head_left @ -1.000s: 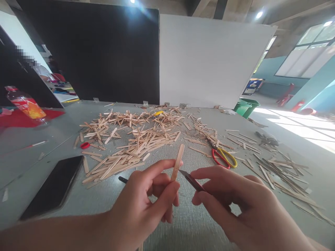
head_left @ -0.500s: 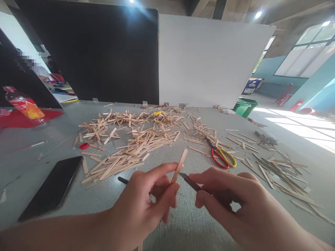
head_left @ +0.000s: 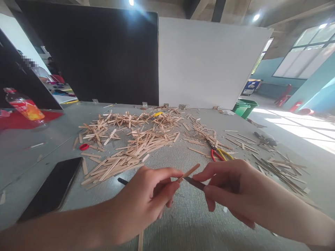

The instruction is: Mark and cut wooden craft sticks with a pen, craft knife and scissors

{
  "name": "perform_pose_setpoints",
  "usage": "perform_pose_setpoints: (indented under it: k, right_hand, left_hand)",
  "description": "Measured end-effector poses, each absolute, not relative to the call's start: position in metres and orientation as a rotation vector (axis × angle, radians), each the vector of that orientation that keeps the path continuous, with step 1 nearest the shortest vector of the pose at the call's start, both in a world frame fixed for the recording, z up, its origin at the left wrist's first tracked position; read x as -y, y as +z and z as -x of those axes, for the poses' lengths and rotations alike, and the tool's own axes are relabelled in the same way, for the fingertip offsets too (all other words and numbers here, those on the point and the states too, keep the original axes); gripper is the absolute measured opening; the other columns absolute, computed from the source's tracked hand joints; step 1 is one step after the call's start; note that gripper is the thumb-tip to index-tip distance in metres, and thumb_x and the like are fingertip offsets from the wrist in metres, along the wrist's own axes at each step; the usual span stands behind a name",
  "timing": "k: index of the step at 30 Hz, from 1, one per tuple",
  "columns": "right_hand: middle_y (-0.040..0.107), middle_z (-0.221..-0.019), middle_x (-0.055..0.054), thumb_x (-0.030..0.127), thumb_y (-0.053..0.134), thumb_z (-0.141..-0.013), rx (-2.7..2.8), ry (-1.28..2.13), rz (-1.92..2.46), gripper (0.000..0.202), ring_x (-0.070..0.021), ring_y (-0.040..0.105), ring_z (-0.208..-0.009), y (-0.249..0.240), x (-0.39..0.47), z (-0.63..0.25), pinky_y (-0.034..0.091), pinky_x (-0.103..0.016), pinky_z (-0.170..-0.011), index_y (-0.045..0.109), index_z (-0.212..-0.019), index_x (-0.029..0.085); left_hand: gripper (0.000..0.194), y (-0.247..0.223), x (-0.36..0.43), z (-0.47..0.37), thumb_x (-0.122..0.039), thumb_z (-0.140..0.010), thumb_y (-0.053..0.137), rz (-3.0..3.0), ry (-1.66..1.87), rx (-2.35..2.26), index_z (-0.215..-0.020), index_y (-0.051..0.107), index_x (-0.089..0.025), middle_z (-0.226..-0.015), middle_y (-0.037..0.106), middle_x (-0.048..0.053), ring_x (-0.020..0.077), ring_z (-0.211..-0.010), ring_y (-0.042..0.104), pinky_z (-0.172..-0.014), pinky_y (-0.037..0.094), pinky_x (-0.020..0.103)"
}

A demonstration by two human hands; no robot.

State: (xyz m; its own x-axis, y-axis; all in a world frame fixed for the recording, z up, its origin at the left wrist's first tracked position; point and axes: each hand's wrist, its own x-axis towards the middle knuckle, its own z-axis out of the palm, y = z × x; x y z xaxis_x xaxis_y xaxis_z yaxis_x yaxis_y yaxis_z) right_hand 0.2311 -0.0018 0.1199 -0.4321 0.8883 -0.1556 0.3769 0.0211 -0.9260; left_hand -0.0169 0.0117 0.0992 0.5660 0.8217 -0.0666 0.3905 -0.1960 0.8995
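Between the fingertips of my left hand (head_left: 154, 190) is a thin wooden stick (head_left: 192, 169), tilted up to the right. My right hand (head_left: 230, 186) grips a dark, narrow blade-like tool (head_left: 195, 183), whose tip meets the stick close to my left fingertips. Beyond both hands lies a loose pile of wooden sticks (head_left: 146, 144). Red-and-yellow-handled scissors (head_left: 214, 153) rest past my right hand, which partly covers their handles.
A black phone (head_left: 52, 188) lies at the left, with a red ring (head_left: 84, 146) beyond it. A bottle (head_left: 27, 109) stands on red material at far left. Thin strips (head_left: 285, 170) are scattered at right. Black and white panels (head_left: 206, 62) rise behind the table.
The stick has tipped from steep to a flatter slant to the right. My right hand has shifted slightly and now covers part of the scissors' handles.
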Motion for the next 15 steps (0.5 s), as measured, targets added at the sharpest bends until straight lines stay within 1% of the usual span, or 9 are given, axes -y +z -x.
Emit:
perform_pose_setpoints:
  k: [4, 7, 12, 15]
  right_hand:
    - [0.075, -0.078, -0.001, 0.032, 0.059, -0.101, 1.845, 1.525, 1.454, 0.025, -0.0019, 0.044, -0.038, 0.1241, -0.0027, -0.2357, 0.034, -0.01, -0.035, 0.069, -0.123, 0.024]
    - [0.074, -0.079, -0.001, 0.032, 0.059, -0.102, 1.823, 1.568, 1.465, 0.022, -0.0012, 0.045, -0.039, 0.1253, -0.0064, -0.2381, 0.034, -0.01, -0.036, 0.069, -0.119, 0.024]
    - [0.075, -0.078, 0.001, 0.033, 0.06, -0.102, 1.838, 1.582, 1.395, 0.019, -0.0008, 0.044, -0.039, 0.1234, -0.0088, -0.2387, 0.032, -0.009, -0.036, 0.07, -0.118, 0.027]
    - [0.075, -0.078, 0.001, 0.033, 0.059, -0.102, 1.855, 1.563, 1.391, 0.02, -0.001, 0.044, -0.039, 0.1224, -0.0086, -0.2374, 0.032, -0.01, -0.036, 0.07, -0.118, 0.028]
  left_hand:
    - [0.034, 0.0967, -0.0146, 0.0189, -0.037, -0.107, 0.045, -2.041, 0.561, -0.966, -0.127, 0.069, -0.025, -0.063, 0.052, -0.005, 0.0104, -0.052, 0.046, -0.047, 0.038, 0.019]
    - [0.03, 0.0966, -0.0163, 0.0189, -0.034, -0.107, 0.045, -2.103, 0.562, -0.978, -0.122, 0.07, -0.026, -0.063, 0.051, -0.006, 0.0103, -0.053, 0.043, -0.048, 0.033, 0.02]
    - [0.029, 0.0963, -0.0163, 0.0177, -0.035, -0.107, 0.044, -2.063, 0.561, -0.972, -0.11, 0.071, -0.025, -0.061, 0.045, -0.007, 0.0098, -0.053, 0.038, -0.048, 0.031, 0.021]
    - [0.03, 0.0959, -0.0156, 0.0181, -0.037, -0.108, 0.043, -1.999, 0.524, -0.977, -0.115, 0.069, -0.026, -0.063, 0.047, -0.007, 0.0097, -0.052, 0.04, -0.047, 0.032, 0.021]
